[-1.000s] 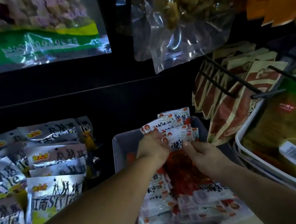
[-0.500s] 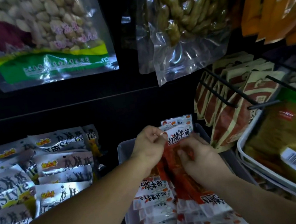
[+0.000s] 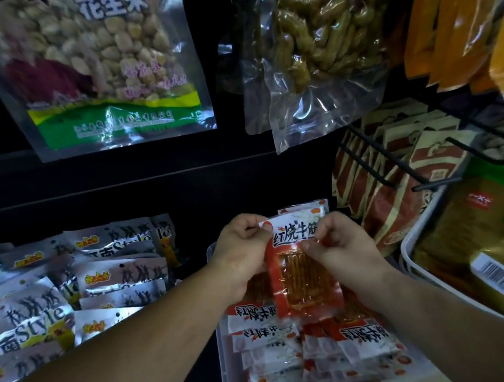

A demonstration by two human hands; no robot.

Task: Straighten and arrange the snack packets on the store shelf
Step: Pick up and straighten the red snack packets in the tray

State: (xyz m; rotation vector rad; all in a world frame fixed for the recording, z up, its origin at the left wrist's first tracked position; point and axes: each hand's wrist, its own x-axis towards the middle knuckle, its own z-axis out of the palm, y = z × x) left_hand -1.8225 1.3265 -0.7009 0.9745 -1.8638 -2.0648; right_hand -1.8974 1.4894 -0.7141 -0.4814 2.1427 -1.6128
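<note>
In the head view, the left hand [image 3: 241,255] is pinching the top corner of the red snack packet [image 3: 305,284] and the right hand [image 3: 346,252] is pinching its opposite edge, so it is standing upright between the fingers. Below the fingers, loose packets [image 3: 304,364] are lying jumbled in the clear bin [image 3: 223,360]. Such light pinches on slick film are risking a slip and a crooked landing.

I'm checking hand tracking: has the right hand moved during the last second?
Yes. Against the clear bin, the right hand has moved up the red packet toward the bin's back end, now pinching just below the white header.
</note>
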